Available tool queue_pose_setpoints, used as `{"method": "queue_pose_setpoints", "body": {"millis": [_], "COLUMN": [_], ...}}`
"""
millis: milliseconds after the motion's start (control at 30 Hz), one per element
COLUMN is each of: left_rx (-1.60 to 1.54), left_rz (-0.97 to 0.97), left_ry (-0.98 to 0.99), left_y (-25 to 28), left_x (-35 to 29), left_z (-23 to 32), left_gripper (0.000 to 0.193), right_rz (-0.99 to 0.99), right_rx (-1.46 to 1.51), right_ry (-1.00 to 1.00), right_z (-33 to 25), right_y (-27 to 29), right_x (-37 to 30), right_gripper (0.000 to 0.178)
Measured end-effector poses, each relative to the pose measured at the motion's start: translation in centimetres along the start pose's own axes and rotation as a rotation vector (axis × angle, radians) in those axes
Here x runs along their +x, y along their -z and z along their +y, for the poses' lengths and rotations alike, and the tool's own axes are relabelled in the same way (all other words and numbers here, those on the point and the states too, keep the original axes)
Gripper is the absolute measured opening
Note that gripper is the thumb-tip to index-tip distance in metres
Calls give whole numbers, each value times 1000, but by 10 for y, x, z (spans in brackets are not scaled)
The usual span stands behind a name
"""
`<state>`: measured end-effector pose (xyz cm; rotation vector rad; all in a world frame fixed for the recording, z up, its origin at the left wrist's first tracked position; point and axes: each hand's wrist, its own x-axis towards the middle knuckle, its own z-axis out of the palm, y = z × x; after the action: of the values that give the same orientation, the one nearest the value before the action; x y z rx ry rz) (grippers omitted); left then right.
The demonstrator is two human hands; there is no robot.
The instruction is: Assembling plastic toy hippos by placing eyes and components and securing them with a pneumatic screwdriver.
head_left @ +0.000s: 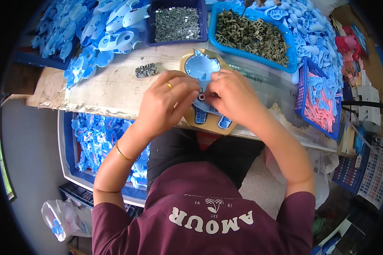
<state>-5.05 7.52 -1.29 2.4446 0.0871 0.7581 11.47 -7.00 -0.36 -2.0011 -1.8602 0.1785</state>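
Observation:
A light-blue plastic toy shell [201, 64], shaped like a figure with a round head and two legs, lies hollow side up in a tan holder [187, 57] on the table in front of me. My left hand [168, 100] is over its left side, fingers bent and tips pressed together at the shell's middle. My right hand [230, 94] reaches in from the other side, its fingers pinched close to the same spot. Between the fingertips shows a small ring-shaped part [201, 97]. What either hand pinches is hidden by the fingers.
A small heap of metal parts [146, 70] lies left of the holder. Behind stand a dark bin of small silvery pieces [177, 24] and a blue basket of brownish metal clips [253, 38]. Blue shells [121, 40] pile up left; a basket [300, 100] with pink strips stands right.

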Motion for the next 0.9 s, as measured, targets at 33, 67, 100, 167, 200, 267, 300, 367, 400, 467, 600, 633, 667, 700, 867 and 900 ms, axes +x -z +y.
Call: {"method": "queue_pose_setpoints", "body": {"millis": [33, 67, 100, 167, 200, 267, 300, 367, 400, 467, 600, 633, 667, 700, 867, 900], "left_rx": [65, 130, 187, 205, 224, 223, 221, 224, 229, 222, 232, 232, 234, 237, 215, 224], "left_rz": [-54, -107, -201, -213, -224, -232, -243, -246, -247, -248, -238, -240, -241, -243, -261, -244], "left_ry": [-84, -168, -207, -234, -258, -250, -248, -228, -211, -216, -209, -211, -208, -204, -196, -205], "left_y": [-1, -2, -3, -5, -6, -7, -8, -7, -7, -8, -12, -12, -12, -12, -9, -9], "left_x": [0, -1, -4, -8, -9, -10, -9, -11, -11, -11, -10, -10, -9, -10, -11, -10], "left_z": [2, 4, 2, -2, -3, -3, -2, -2, -1, 0, 0, 1, 1, 1, -2, -1], "left_gripper": [17, 18, 24, 26, 28, 29, 31, 31, 31, 31, 32, 32, 32, 32, 34, 33], "right_rz": [-23, -23, 8, 39, 100, 158, 109, 61, 68, 79, 216, 238, 239, 206, 54, 47], "right_rx": [2, 1, 5, 6, 59, 110, 89, 69, 60, 47, -77, -91, -91, -57, -18, -20], "right_ry": [-4, -7, 11, 27, -32, -93, -171, -256, -240, -235, -159, -168, -169, -199, -234, -198], "right_z": [1, 2, 2, 2, 0, -2, -3, -3, -3, -2, 0, 1, 1, 1, 4, 2], "right_y": [-1, -2, -2, 2, 4, 13, 22, 25, 22, 16, 9, 9, 9, 9, 16, 22], "right_x": [0, -1, -3, -9, -17, -32, -40, -47, -48, -50, -51, -52, -52, -52, -43, -38], "right_gripper": [11, 11, 12, 13, 14, 14, 15, 15, 14, 13, 11, 11, 11, 11, 11, 13]}}
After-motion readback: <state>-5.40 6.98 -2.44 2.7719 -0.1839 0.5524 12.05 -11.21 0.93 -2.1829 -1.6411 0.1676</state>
